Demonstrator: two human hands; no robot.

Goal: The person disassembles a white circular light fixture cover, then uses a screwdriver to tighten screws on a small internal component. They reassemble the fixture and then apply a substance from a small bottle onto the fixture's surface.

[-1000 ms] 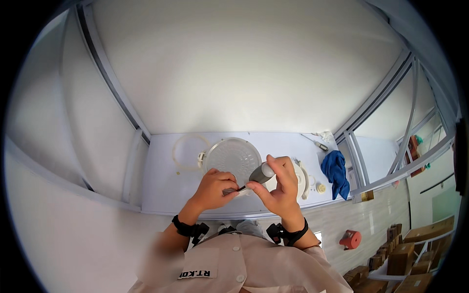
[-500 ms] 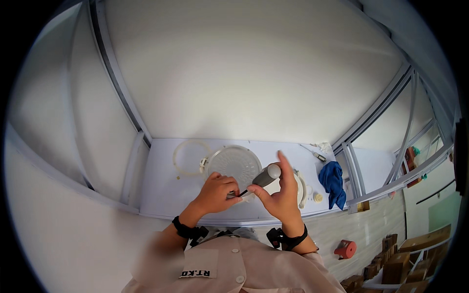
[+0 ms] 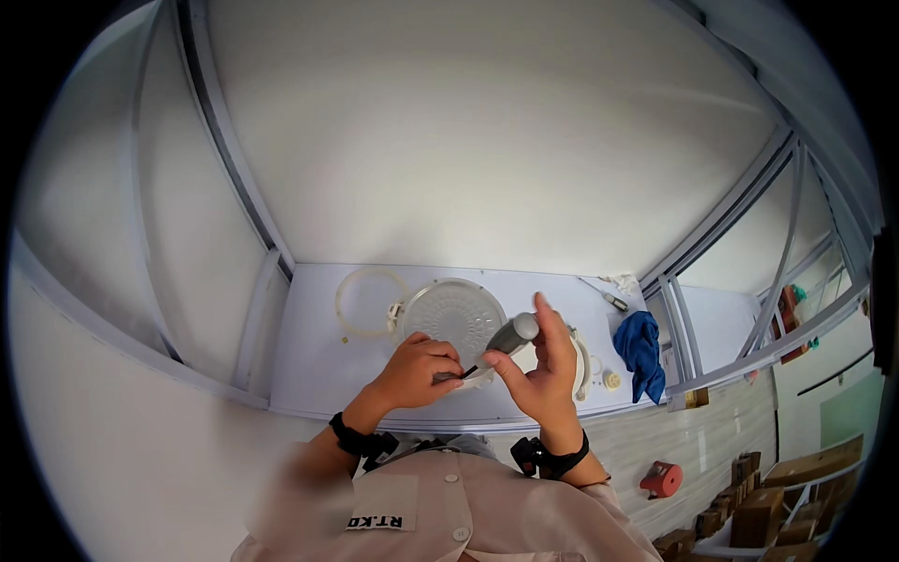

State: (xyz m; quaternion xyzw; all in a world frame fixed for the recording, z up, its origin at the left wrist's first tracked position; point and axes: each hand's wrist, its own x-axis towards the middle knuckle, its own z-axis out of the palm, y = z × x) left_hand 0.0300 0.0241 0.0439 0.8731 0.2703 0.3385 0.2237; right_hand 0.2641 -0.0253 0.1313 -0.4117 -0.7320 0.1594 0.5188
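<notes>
My right hand [image 3: 543,379] holds a screwdriver [image 3: 511,334] with a fat grey handle between its thumb and raised fingers. The dark shaft slants down left towards my left hand [image 3: 418,371]. That hand is closed, its fingertips pinched at the near rim of a round, clear, patterned lid [image 3: 454,314]. A small grey part [image 3: 446,377] shows under those fingertips; what exactly they grip is hidden. A pale latch-like piece [image 3: 394,316] sits at the lid's left edge. Partly behind my right hand lies a round white part [image 3: 582,367].
A pale ring [image 3: 339,302] lies on the white table [image 3: 314,375] at the left. To the right are a second screwdriver [image 3: 613,301], a blue cloth [image 3: 639,354] and a small cream round piece [image 3: 611,379]. A red stool [image 3: 663,480] and cardboard boxes [image 3: 760,515] stand on the floor.
The screwdriver handle has shifted slightly, and my right fingers have moved a little along it. My left hand stays pinched at the lid's rim.
</notes>
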